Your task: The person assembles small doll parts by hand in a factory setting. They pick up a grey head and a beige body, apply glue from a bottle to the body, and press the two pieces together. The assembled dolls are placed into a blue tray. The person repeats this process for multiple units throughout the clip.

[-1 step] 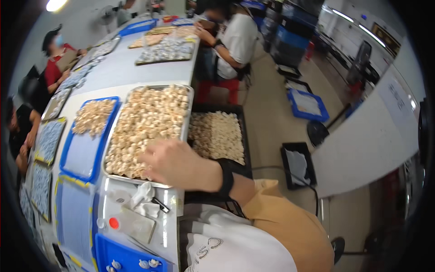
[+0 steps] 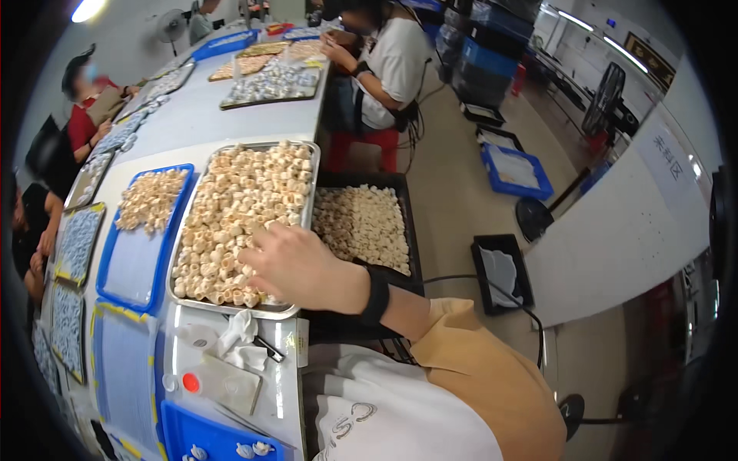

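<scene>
My right hand (image 2: pixel 288 265), with a black band on the wrist, reaches in from the lower right over a silver metal tray (image 2: pixel 317 184). Its fingers are bent and spread apart, touching small rounded beige pieces (image 2: pixel 250 184) that fill the tray. Some of these pieces show dark holes; their exact kind is unclear. Nothing shows as gripped, though the fingertips are partly hidden. My left hand is out of sight.
Left of the metal tray lies a blue tray (image 2: pixel 187 184) with similar pieces. A black tray (image 2: pixel 411 223) of pieces sits lower at the right. Nearer are crumpled tissue (image 2: pixel 242 330), a red-capped bottle (image 2: pixel 231 384) and another blue tray (image 2: pixel 223 430). Co-workers sit around the table.
My right hand has shifted slightly over the pieces, and its fingers look more spread. The whole view has moved a little. The co-worker in white has changed posture at the far side.
</scene>
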`<state>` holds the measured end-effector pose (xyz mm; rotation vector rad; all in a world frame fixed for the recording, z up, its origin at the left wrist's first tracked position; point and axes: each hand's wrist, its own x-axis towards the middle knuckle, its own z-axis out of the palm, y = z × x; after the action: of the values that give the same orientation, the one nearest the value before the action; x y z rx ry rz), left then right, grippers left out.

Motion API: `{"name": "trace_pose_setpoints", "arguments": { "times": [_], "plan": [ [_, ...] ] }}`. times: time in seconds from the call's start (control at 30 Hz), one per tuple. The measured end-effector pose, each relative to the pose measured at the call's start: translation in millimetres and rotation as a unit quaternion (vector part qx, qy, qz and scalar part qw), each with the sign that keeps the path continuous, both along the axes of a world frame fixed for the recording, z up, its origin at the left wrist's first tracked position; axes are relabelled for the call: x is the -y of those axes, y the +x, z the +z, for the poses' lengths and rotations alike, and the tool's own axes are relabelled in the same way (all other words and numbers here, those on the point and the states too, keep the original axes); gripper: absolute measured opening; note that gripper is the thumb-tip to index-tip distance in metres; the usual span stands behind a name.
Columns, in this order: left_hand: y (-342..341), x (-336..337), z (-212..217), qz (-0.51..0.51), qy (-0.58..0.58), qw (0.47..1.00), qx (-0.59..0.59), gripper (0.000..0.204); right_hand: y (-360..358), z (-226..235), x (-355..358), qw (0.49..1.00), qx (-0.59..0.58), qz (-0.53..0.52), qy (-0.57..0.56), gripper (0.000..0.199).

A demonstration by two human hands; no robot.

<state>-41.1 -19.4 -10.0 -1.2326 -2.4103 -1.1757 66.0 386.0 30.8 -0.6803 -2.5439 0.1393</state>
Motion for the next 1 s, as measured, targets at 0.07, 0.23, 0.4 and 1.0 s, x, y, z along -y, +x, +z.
{"name": "trace_pose_setpoints", "arguments": {
  "times": [0.07, 0.23, 0.4, 1.0],
  "plan": [
    [-6, 17, 27, -0.094, 0.066, 0.939, 0.323, 0.031, 0, -25, -9, 0.998, 0.029, -0.059, 0.011, 0.027],
    [-30, 2, 64, 0.065, 0.106, 0.762, 0.635, 0.027, -14, -46, -12, 0.995, 0.05, -0.06, -0.061, 0.028],
    [-50, 1, 49, 0.048, -0.001, 0.896, 0.441, 0.023, -10, -50, -23, 0.982, 0.01, 0.019, -0.187, 0.026],
    [18, -32, 58, 0.142, 0.084, 0.848, 0.503, 0.033, -11, -55, -33, 0.992, 0.018, 0.022, -0.122, 0.015]
  ]
}}
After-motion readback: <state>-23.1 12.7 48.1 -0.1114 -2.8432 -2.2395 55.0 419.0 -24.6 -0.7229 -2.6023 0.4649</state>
